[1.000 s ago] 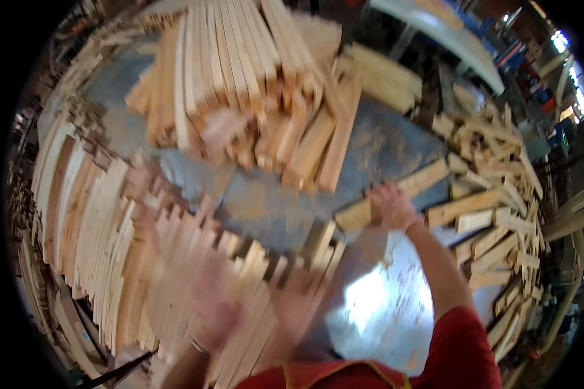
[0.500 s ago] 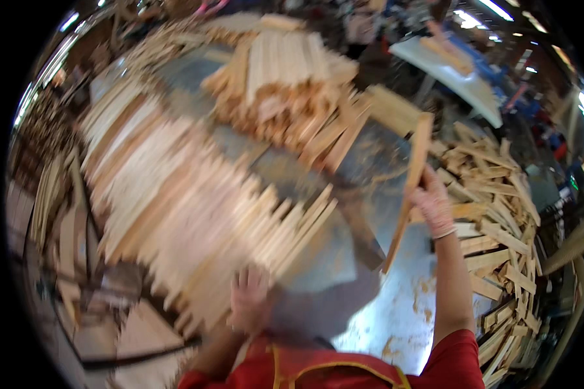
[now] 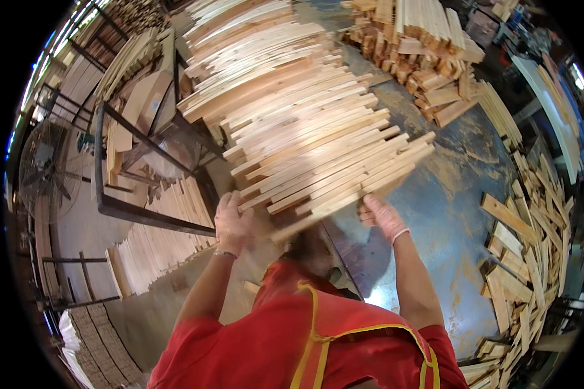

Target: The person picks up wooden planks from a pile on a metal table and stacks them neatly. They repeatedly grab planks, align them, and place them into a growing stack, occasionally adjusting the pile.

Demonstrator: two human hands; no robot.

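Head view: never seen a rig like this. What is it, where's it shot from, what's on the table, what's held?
There is no machine here, just a person wearing red with a yellow-trimmed apron. A wide fisheye camera on their head looks down, so straight edges bend toward the rim.

The blue-grey table carries a row of wooden strips lying side by side, a stack of wood farther off, and a loose heap of pieces on the right. A dark metal frame stands at left.

The left hand is by the strips' left ends; the right hand has its fingers at the nearest strip. Whether either hand grips anything is unclear.
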